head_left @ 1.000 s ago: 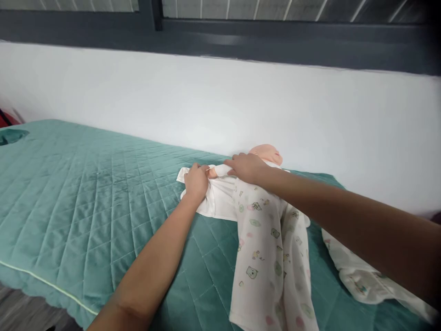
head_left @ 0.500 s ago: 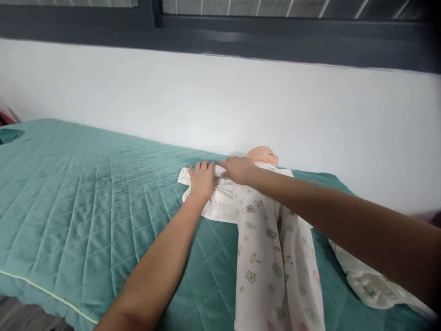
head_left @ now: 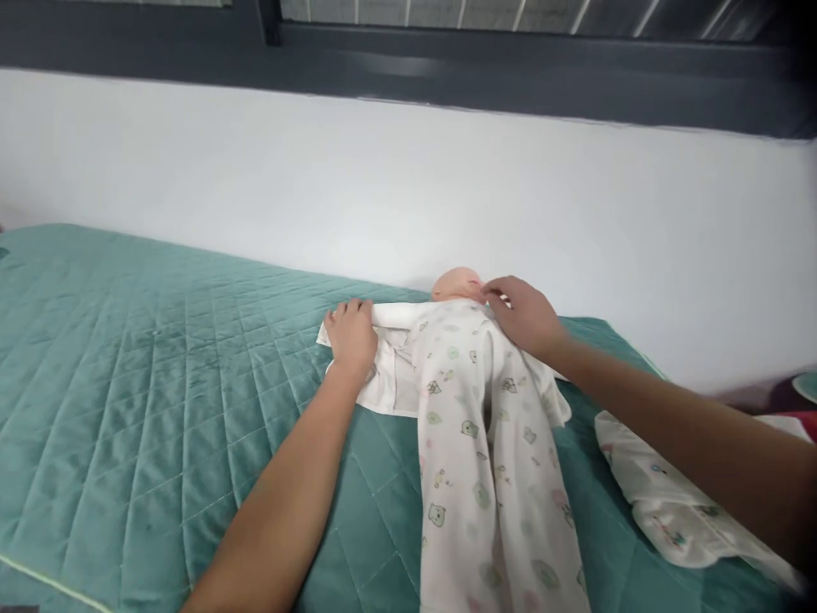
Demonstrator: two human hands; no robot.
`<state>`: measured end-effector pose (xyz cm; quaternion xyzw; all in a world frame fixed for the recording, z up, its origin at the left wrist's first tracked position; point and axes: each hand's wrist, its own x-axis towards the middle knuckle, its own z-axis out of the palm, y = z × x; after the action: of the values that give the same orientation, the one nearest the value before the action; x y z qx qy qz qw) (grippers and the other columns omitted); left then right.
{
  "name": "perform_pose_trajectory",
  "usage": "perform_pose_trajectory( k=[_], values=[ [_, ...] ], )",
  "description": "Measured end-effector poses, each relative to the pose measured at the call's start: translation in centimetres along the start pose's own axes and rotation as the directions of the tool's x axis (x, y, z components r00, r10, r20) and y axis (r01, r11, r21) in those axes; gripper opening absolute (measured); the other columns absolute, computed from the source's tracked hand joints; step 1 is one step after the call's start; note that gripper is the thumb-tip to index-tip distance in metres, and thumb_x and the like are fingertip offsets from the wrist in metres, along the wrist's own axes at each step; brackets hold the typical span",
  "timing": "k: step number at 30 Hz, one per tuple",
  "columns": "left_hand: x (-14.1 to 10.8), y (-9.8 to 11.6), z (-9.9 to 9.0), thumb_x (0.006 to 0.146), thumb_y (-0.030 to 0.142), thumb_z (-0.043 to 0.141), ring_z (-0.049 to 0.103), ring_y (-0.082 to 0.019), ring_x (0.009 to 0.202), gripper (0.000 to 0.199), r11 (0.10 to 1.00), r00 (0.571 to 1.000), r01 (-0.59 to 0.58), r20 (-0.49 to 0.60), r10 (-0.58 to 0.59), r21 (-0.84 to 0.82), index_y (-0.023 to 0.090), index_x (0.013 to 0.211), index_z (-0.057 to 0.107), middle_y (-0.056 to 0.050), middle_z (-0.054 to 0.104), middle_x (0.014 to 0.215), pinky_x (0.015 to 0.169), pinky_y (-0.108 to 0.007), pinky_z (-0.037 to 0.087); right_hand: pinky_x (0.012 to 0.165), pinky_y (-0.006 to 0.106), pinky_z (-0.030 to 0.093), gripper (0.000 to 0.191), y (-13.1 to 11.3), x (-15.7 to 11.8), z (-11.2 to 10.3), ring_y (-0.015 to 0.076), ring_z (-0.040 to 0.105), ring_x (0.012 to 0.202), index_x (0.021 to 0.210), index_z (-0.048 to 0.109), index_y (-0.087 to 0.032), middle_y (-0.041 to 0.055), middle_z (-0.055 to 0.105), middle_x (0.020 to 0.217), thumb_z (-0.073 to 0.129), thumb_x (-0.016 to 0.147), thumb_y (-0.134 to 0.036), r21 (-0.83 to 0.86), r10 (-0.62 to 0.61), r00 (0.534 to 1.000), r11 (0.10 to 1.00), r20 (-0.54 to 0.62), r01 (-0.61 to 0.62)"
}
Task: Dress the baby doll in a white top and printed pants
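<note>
A doll lies on the green quilted cover, its pinkish head [head_left: 457,283] near the wall. White printed trousers [head_left: 485,460] lie over its body and stretch toward me. A white top [head_left: 399,370] spreads out at the left, under and beside the trousers. My left hand [head_left: 352,336] rests on the top's left sleeve, fingers slightly apart and curled over the cloth. My right hand [head_left: 524,313] is at the right of the doll's head, thumb and forefinger close together at its chin; whatever is between the fingertips is too small to make out.
The green quilted cover [head_left: 146,383] reaches far to the left. At the right lies another white printed garment [head_left: 677,511], partly behind my right forearm, with something red beyond it. A white wall [head_left: 255,179] stands behind, below a dark window frame [head_left: 447,81].
My right hand has moved right, from the left sleeve to beside the doll's head. My left hand stays on the sleeve. The view has shifted slightly.
</note>
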<state>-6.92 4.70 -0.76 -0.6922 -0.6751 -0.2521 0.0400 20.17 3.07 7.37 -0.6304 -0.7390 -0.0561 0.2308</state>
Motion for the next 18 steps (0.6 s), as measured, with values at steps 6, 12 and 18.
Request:
perform_pose_trajectory(
  k=[6,12,18],
  values=[
    [0.1,-0.2,0.2,0.087,0.011,0.04,0.053,-0.031,0.118,0.045,0.998,0.998,0.06,0.014,-0.061,0.036,0.026,0.124,0.061,-0.011,0.063,0.126,0.104,-0.05,0.035,0.106,0.043,0.043,0.045,4.5,-3.8,2.9,0.0284,0.054,0.124,0.132,0.057,-0.012,0.0148,0.06,0.135,0.039,0.092,-0.017,-0.077,0.094,0.993,0.993,0.078,-0.088],
    [-0.3,0.1,0.5,0.09,0.014,0.037,0.053,-0.032,0.119,0.049,0.994,0.997,0.052,0.05,-0.057,0.099,0.024,0.133,0.056,-0.011,0.063,0.13,0.105,-0.051,0.036,0.1,0.043,0.045,0.05,6.7,-6.4,2.9,0.0291,0.06,0.115,0.133,0.058,-0.02,0.0112,0.062,0.134,0.035,0.089,-0.012,-0.156,0.235,0.971,0.959,-0.031,-0.237],
    [-2.0,1.3,-0.7,0.09,0.009,0.033,0.046,-0.034,0.132,0.057,0.99,0.999,-0.012,0.051,0.005,0.138,0.017,0.145,0.046,-0.014,0.054,0.143,0.115,-0.057,0.026,0.096,0.041,0.046,0.046,7.6,-7.6,2.7,0.0309,0.06,0.116,0.132,0.055,-0.018,0.0111,0.065,0.129,0.036,0.09,-0.018,-0.003,0.45,0.889,0.892,-0.081,-0.452]
  ],
)
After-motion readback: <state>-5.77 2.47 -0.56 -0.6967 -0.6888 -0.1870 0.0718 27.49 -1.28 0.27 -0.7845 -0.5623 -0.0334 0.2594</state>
